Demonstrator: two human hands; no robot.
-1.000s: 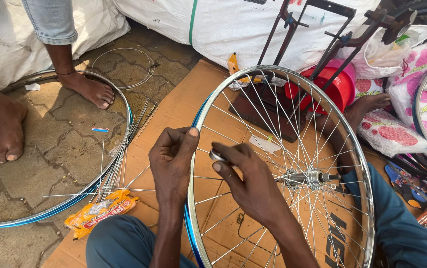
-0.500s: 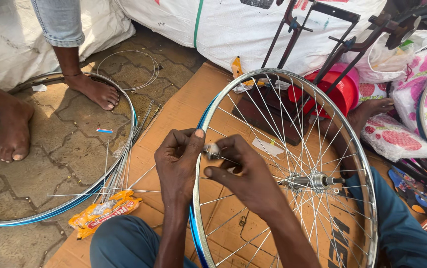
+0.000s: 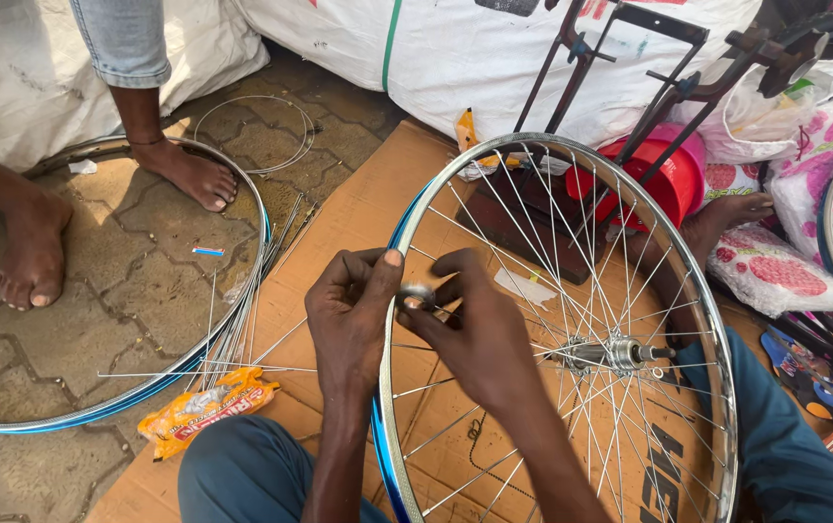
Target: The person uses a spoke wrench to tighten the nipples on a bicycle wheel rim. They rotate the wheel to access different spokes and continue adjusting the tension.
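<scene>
Left hand [image 3: 354, 315] curls over the near-left edge of the bicycle wheel [image 3: 707, 320], fingers wrapped on the rim and the thumb raised, which looks like a way of keeping the wheel from turning or tipping. Right hand [image 3: 479, 334] reaches in from the other side of that same stretch of rim, its fingers pinched together on a small round metal tool [image 3: 417, 293] (a spoke key, by its shape, though it is too small to be sure). The tool sits right between the two hands, touching the rim where a spoke meets it.

The wheel stands tilted between the person's knees, so the rim comes up close under both hands while the hub [image 3: 618, 353] stays just right of the right hand. Flattened cardboard [image 3: 358, 208] lies under it on the paved floor.

Left of the left hand, loose spokes [image 3: 242, 334] lie fanned out within easy reach, near an orange wrapper [image 3: 205, 410] and a bare rim [image 3: 97, 412] lying flat. Another person's bare feet [image 3: 34, 252] stand inside that rim, well apart from the hands. Beyond the right hand, past the wheel, stands a red tub [image 3: 680, 189].
</scene>
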